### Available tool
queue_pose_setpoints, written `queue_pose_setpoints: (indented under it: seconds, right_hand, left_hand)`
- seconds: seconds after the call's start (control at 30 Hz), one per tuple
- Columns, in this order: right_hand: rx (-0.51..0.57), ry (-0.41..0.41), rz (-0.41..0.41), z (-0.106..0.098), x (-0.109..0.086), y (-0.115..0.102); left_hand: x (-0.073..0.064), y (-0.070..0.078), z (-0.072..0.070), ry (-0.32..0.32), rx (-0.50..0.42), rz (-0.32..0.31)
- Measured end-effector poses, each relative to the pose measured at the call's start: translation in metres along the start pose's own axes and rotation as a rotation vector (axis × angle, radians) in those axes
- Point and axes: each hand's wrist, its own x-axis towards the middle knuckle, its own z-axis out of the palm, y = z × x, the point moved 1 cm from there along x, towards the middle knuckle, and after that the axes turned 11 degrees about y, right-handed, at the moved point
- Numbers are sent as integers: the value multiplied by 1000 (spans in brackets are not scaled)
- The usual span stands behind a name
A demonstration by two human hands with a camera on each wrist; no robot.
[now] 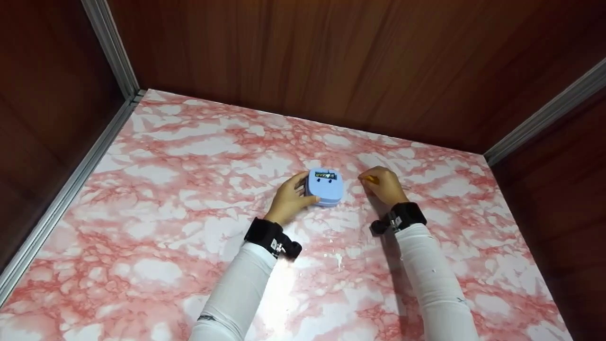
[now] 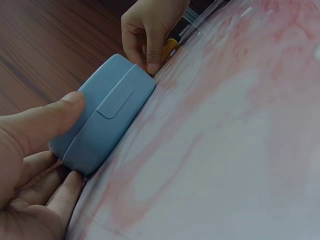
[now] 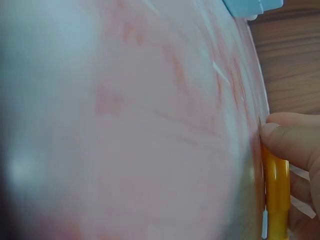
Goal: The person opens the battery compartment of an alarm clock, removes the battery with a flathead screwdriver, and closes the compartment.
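A light-blue rounded-square case (image 1: 324, 187) lies on the marbled table, with two dark dots and a dark slot on its upper face. My left hand (image 1: 289, 198) grips its left side, thumb along the near edge and fingers behind. In the left wrist view a raised tab shows on the side of the case (image 2: 117, 100). To the right, apart from the case, my right hand (image 1: 384, 184) pinches a slim yellow-orange tool (image 3: 277, 180) low against the tabletop. One end of it looks black in the left wrist view; its exact kind is unclear.
The red-and-white marbled tabletop (image 1: 156, 227) runs under both arms. Dark wood panels (image 1: 303, 57) rise at the back and on both sides, with metal strips (image 1: 113, 52) at the corners. Small pale marks (image 1: 338, 259) show on the surface between my forearms.
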Motion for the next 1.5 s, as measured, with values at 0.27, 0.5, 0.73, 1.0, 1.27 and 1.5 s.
queue_pose_setpoints:
  seconds: [0.27,0.5,0.73,1.0,1.27,1.5]
  right_hand:
    - [9,29,43,1,0,-3]
    - [-7,27,23,0,3,-4]
    - [-13,-2,14,-2,4,-6]
    - [-39,-20,32,-2,5,-9]
    - [-65,-43,33,0,6,-8]
    - [-124,-34,-66,0,10,-18]
  left_hand:
    - [0,1,2,-2,-22,10]
    - [1,1,2,2,-30,4]
    - [2,1,2,3,-33,-1]
    - [2,0,2,5,9,9]
    - [2,-1,2,1,-9,19]
    - [2,-2,2,10,-10,2]
